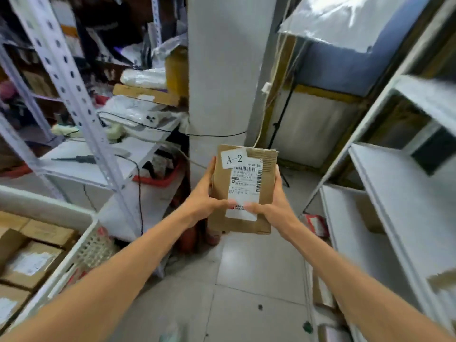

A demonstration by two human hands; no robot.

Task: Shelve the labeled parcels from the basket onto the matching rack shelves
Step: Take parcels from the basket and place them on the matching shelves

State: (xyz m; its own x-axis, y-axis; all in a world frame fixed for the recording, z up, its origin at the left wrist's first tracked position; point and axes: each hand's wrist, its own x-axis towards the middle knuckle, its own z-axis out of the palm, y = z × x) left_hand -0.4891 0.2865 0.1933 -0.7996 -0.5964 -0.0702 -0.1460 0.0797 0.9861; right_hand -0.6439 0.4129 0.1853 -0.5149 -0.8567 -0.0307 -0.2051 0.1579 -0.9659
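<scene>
A flat brown cardboard parcel [243, 191] labelled A-2 is held upright, gripped at its sides by the left hand [206, 196] and right hand [274, 203], thumbs pressed on its front.

1 head cam, wide-angle, looks fwd and down, close.

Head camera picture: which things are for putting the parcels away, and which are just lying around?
For the job: A-2 parcel, gripped by left hand and right hand; basket of boxes; rack shelves on the right.
Just lying about: screwdriver, red tray, black cable, power strip.
</scene>
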